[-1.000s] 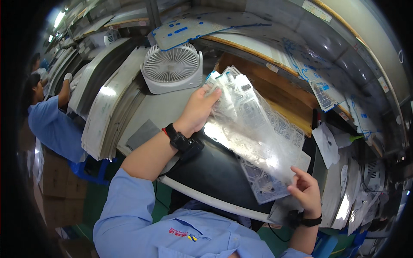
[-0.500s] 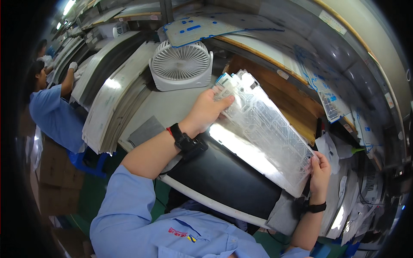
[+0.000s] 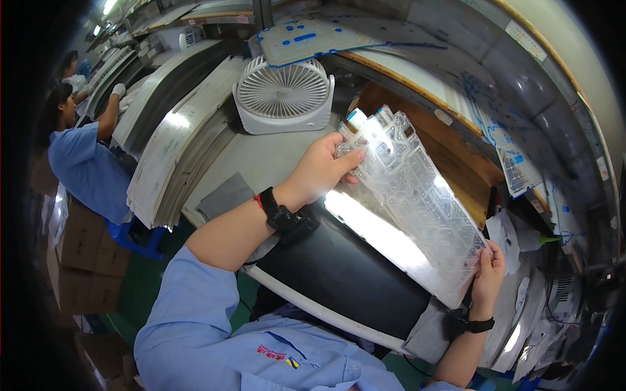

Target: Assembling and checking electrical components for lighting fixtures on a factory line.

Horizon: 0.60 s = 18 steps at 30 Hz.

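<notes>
Close above the near edge of the grey, white-edged desk (image 3: 266,154), the head-worn fisheye faces down and forward.

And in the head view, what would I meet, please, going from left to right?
Blue-shirted co-worker → stack of pale sheets → white fan → left hand → clear patterned plastic → right hand → green nozzle

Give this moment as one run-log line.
left grip: on far end of clear patterned sheet | right grip: on its near right corner | nearer: black surface | beyond: white fan
</notes>
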### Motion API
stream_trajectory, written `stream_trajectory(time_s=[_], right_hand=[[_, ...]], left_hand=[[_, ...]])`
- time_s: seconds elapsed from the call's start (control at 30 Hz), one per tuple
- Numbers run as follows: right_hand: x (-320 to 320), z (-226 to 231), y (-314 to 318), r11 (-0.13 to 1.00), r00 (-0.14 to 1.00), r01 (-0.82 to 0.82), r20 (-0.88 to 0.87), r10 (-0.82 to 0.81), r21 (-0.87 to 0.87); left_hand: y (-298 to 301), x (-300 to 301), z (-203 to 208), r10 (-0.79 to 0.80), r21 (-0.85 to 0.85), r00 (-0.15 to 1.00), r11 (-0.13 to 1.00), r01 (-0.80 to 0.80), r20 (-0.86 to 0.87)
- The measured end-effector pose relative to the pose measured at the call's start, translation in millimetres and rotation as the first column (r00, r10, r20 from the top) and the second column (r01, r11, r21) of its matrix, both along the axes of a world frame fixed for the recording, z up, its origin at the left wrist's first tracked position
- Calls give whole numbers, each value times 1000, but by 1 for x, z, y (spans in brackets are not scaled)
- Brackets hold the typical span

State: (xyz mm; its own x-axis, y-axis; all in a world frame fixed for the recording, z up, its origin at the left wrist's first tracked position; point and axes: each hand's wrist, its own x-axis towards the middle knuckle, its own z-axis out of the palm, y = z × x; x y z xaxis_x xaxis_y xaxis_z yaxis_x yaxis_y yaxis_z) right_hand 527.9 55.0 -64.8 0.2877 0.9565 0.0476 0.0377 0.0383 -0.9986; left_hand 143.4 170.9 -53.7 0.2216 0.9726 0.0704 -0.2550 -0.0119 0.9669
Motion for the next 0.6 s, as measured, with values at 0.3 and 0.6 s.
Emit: stream_trajectory(time_s=[0.3,0.6], right_hand=[[11,-6,1,997,1000,12,3,-13,81],[8,6,0,996,986,-79,144,85,-42]], left_hand=[[-3,-2,5,27,-23,999,999,-26,39],[-1,-1,-5,-18,55,999,998,20,-46]])
